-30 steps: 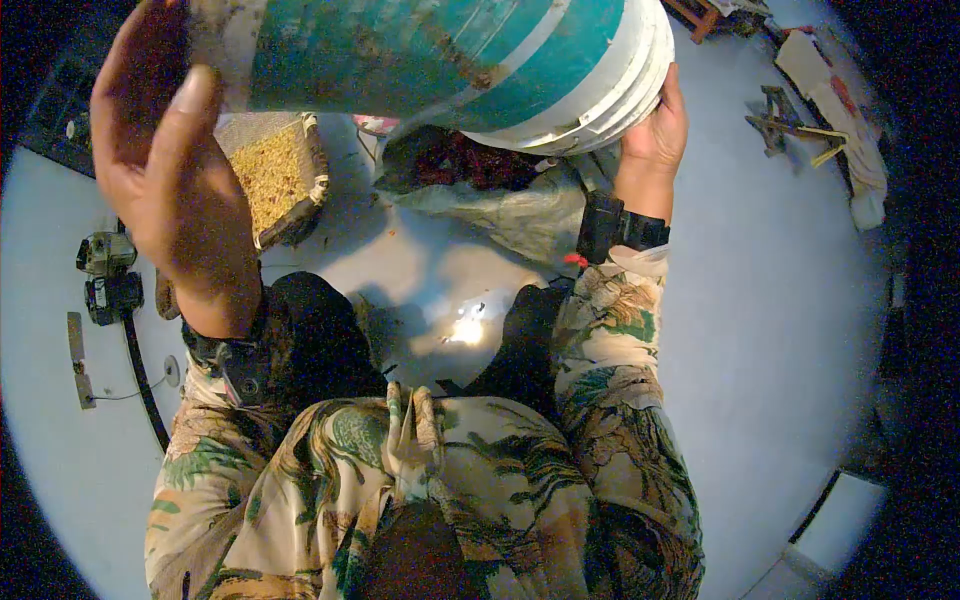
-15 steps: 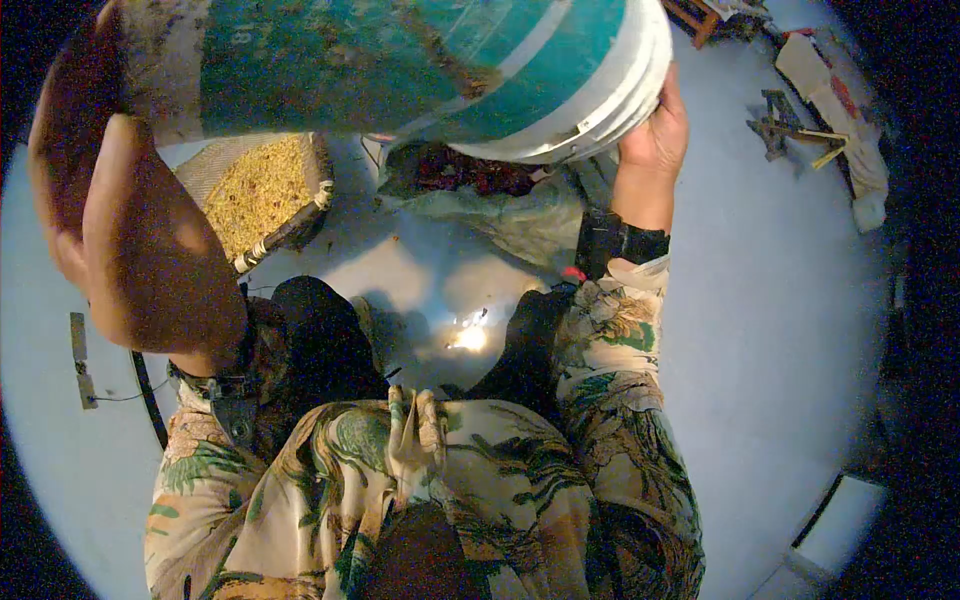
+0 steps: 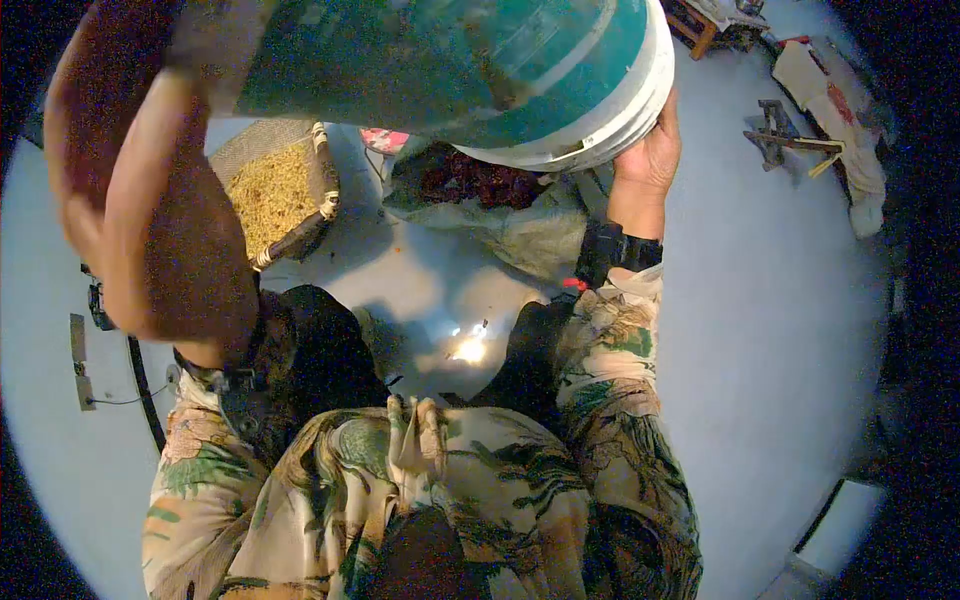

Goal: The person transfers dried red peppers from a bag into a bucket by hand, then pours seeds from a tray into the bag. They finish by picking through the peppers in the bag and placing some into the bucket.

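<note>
A green and white plastic bucket [image 3: 390,65], stained with brown marks, lies on its side in the air across the top of the view. My left hand [image 3: 150,210] is pressed against its left end, large and close to the camera; some of its fingers are in shadow. On the right, my right hand [image 3: 650,145] holds the white ridged rim from below, its fingers partly behind the bucket. Beneath the bucket stands an open pale sack [image 3: 500,230] with dark red contents [image 3: 480,180]. A woven basket [image 3: 325,170] of yellow grain-like pieces [image 3: 270,200] is at the left.
A small pink-topped stool or seat [image 3: 383,140] shows behind the sack. At the far right lie a wooden piece [image 3: 785,140] and a pale cloth bundle [image 3: 840,130] on the floor. A socket strip with a cable [image 3: 80,360] is at the left.
The bucket's left end and my left hand have shifted right and slightly up, so the bucket slants more. More of the sack's red contents and the pink seat now show below it.
</note>
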Demonstrator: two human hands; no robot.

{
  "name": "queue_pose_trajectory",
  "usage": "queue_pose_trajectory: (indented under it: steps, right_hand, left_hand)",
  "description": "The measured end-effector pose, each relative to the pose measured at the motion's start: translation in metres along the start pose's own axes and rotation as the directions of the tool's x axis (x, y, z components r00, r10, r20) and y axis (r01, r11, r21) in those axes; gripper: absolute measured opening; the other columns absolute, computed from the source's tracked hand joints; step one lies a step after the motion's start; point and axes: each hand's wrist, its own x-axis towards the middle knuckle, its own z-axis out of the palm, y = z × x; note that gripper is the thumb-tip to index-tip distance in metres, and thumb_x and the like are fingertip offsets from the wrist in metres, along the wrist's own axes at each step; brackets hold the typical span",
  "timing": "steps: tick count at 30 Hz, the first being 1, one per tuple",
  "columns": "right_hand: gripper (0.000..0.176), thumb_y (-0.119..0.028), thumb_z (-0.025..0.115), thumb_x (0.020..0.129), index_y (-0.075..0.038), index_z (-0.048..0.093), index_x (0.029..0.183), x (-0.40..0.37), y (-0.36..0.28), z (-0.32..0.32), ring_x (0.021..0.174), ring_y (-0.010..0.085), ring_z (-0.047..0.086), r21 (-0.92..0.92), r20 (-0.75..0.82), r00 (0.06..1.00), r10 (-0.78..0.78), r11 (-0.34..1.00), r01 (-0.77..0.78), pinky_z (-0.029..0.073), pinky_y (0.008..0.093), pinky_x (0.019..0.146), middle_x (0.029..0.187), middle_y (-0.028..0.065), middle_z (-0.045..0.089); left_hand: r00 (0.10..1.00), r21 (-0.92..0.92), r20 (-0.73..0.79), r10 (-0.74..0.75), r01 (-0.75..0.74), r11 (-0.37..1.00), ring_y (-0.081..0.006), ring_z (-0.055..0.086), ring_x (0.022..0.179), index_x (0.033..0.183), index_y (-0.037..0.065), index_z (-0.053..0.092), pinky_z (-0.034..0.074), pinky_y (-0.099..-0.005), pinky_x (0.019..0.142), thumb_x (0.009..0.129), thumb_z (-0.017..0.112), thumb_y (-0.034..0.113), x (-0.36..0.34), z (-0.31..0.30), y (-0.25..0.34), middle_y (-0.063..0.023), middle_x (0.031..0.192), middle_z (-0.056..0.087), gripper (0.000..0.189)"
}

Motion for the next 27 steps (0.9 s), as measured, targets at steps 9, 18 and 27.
queue_pose_trajectory:
  steps: [9,18,27]
  right_hand:
    - [0.053,-0.033,0.056,0.092,0.006,0.046,0.127,-0.005,0.017,0.004,0.116,0.0294,0.052,0.225,0.309,0.918,0.247,0.919,-0.323,0.040,0.0431,0.102,0.127,0.0164,0.054]
    - [0.045,-0.013,0.073,0.075,0.004,0.058,0.114,-0.056,0.006,0.072,0.090,0.0203,0.064,-0.583,0.362,0.931,0.042,0.790,0.191,0.050,0.0319,0.084,0.105,0.0114,0.066]
    - [0.031,-0.018,0.077,0.067,-0.003,0.066,0.092,-0.110,-0.044,0.117,0.066,0.0247,0.063,-0.673,0.734,0.587,0.341,0.250,0.696,0.051,0.0324,0.062,0.081,0.0107,0.066]
  left_hand:
    - [0.969,-0.273,-0.142,-0.200,0.156,0.949,-0.0334,0.041,0.126,0.130,-0.009,0.040,0.028,-0.0430,0.108,0.083,0.047,0.012,-0.012,-0.024,0.028,-0.0235,0.132,0.044,0.052]
    - [0.741,-0.180,-0.144,-0.656,0.632,0.754,-0.0266,0.042,0.122,0.128,-0.008,0.041,0.028,-0.0388,0.106,0.085,0.048,0.019,-0.088,-0.078,0.041,-0.0173,0.123,0.049,0.052]
    - [0.074,0.281,0.290,-0.954,0.946,0.159,-0.0186,0.057,0.099,0.114,-0.002,0.054,0.045,-0.0306,0.084,0.088,0.056,0.018,-0.188,-0.124,0.060,-0.0093,0.106,0.059,0.032]
